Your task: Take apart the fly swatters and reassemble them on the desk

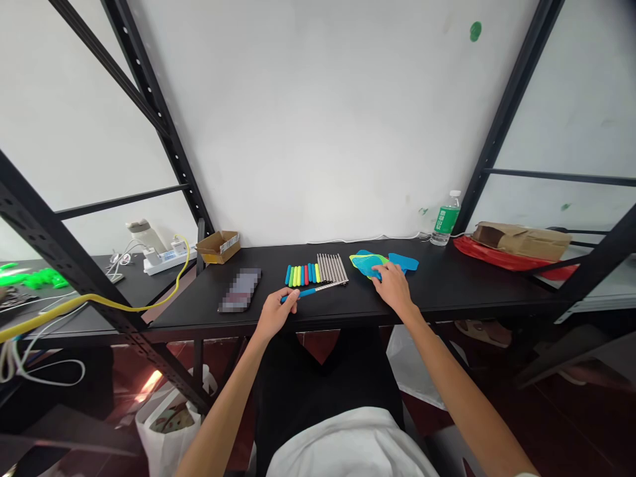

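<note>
My left hand (277,311) is closed around the blue grip of a slim metal rod (322,287), which points to the right along the front of the table. My right hand (392,286) reaches onto a loose pile of flat blue and yellow-green pieces (366,264), with its bent fingers on a blue one. Another flat blue piece (405,262) lies just right of those fingers. Between my hands is a row of sticks with blue, yellow and red grips (302,274). Bare-looking metal rods (332,269) lie side by side at the row's right end.
A phone (242,290) and an open small carton (219,246) lie on the black table (268,260) to the left. At the back right stands a water bottle (446,218). Flattened cardboard (521,240) rests on red material further right. Black shelf posts and a yellow cable (163,301) flank the table.
</note>
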Demonstrator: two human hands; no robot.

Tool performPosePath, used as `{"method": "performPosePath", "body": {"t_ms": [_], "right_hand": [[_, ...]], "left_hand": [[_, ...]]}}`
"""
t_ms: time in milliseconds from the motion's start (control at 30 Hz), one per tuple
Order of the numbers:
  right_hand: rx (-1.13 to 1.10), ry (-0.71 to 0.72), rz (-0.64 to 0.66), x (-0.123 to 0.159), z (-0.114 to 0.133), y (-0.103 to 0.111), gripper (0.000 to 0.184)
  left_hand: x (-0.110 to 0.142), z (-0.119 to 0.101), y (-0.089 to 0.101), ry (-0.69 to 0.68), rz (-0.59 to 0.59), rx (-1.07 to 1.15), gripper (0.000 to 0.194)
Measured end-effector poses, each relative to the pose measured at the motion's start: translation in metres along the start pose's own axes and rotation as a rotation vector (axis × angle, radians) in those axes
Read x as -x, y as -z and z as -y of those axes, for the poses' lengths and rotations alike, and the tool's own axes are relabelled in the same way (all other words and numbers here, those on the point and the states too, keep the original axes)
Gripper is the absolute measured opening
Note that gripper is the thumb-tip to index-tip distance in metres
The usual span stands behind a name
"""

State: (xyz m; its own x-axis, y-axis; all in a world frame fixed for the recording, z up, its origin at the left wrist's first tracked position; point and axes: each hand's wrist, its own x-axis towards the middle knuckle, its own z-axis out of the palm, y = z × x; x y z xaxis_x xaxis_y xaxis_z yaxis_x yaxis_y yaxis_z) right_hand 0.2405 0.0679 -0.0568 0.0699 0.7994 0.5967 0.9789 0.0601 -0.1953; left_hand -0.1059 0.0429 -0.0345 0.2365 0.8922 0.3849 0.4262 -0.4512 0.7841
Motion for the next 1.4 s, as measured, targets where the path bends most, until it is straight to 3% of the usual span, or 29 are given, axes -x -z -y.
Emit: {"method": "performPosePath", "body": {"t_ms": [133,233,433,600,700,767,833,933,1233,1400], "right_hand": [[-0.073,-0.025,-0.061,0.0,0.002,0.003,0.023],[-0.173,-0.05,-0.175,0.001,0.006,0.008,0.025],[-0.434,-0.272,-0.323,-0.001,0.01,0.017,0.03],[-1.06,-0.503,-0.257,-0.007,0.021,0.015,0.022],[-1.479,-0.626,-0.205,-0.01,0.032,0.014,0.038],[-1.639,-0.646,-0.163,-0.009,0.038,0.015,0.049],[-1.695,-0.626,-0.111,-0.006,0.044,0.016,0.054],[-1.708,-0.659,-0.065,-0.003,0.05,0.016,0.045],[-1.727,-0.796,-0.09,-0.002,0.061,0.015,0.03],[-1.656,-0.68,-0.033,0.002,0.063,0.011,0.033]], "left_hand": [[0.0,-0.001,0.0,-0.005,-0.003,-0.003,0.046],[0.001,-0.001,0.001,-0.007,-0.006,-0.006,0.046],[0.0,0.001,0.0,-0.022,-0.017,0.022,0.046],[-0.001,0.002,-0.001,-0.01,-0.021,0.043,0.045],[0.0,0.002,0.0,-0.006,-0.019,0.045,0.044],[0.0,0.002,0.0,-0.003,-0.015,0.043,0.044],[0.0,0.002,0.001,-0.005,-0.012,0.042,0.043],[0.0,0.002,0.001,-0.011,-0.009,0.049,0.045],[-0.001,0.003,0.001,-0.007,-0.006,0.089,0.046],[-0.001,0.002,0.001,0.009,-0.015,0.137,0.045]]}}
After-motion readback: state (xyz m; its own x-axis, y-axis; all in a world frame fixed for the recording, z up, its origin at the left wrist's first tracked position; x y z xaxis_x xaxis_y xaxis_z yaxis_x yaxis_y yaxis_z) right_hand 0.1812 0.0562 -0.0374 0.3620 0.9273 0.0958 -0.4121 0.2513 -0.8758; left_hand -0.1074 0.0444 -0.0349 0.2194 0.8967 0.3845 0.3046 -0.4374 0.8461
